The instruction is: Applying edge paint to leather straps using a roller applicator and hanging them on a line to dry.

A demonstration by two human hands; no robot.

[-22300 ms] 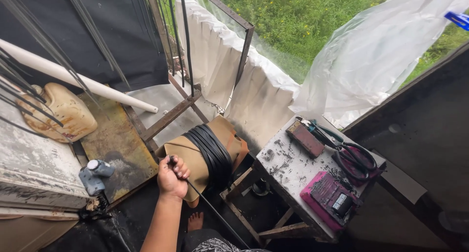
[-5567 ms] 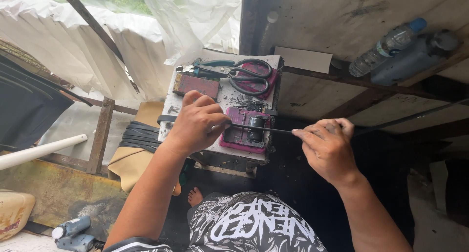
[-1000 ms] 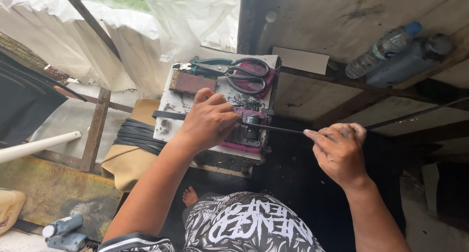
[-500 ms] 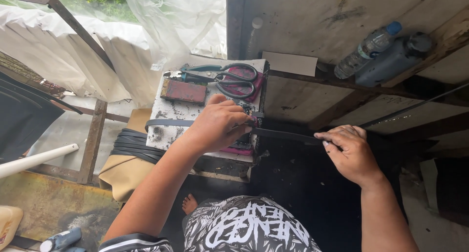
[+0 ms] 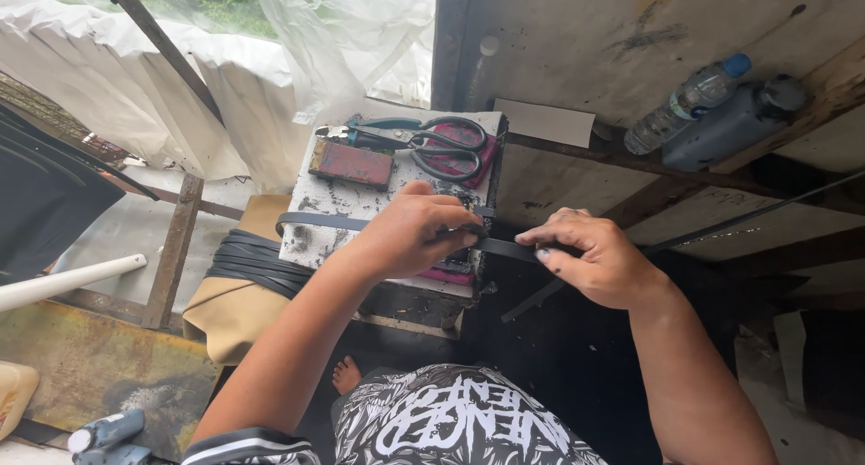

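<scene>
A thin black strip (image 5: 509,247) runs across a small paint-speckled white table (image 5: 315,199). My left hand (image 5: 410,232) presses on the strip over a pink device (image 5: 450,274) at the table's front right corner, which it mostly hides. My right hand (image 5: 599,258) pinches the same strip just to the right of the table edge. The strip's left end (image 5: 311,220) lies over the tabletop. Beyond my right hand the strip continues up and right into the dark.
Black-handled scissors (image 5: 446,148), teal-handled pliers (image 5: 374,127) and a dark red block (image 5: 351,163) lie at the table's back. A bundle of black strips (image 5: 248,262) sits on a tan box at left. Two bottles (image 5: 689,100) rest on a ledge. A white pipe (image 5: 68,280) crosses at left.
My right hand has slid left along the strip toward the table and now sits close to my left hand. More strip lies left of the device. The camera has shifted slightly.
</scene>
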